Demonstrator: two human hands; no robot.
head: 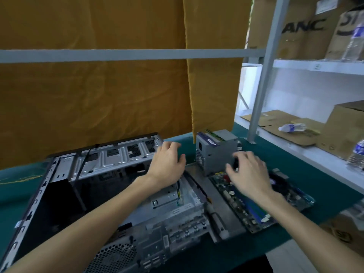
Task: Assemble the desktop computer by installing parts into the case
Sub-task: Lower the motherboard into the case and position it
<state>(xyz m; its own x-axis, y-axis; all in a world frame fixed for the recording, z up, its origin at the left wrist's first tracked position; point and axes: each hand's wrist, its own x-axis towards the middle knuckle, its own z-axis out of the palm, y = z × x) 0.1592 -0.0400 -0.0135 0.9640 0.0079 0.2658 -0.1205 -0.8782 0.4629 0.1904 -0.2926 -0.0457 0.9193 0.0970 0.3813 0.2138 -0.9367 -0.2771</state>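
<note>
I see the open case (pixel 110 194) lying on the table (pixel 315 184), left of centre. The motherboard (pixel 256 205) lies flat on the table just right of the case. The power supply (pixel 214 152) stands behind the motherboard, against the hanging cloth (pixel 108 95). My left hand (pixel 167 162) is over the case's far right corner; my right hand (pixel 250 172) is over the motherboard's far end, before the power supply. A shelf (pixel 315 66) with boxes (pixel 299 26) and bottles (pixel 292 127) stands to the right.
</note>
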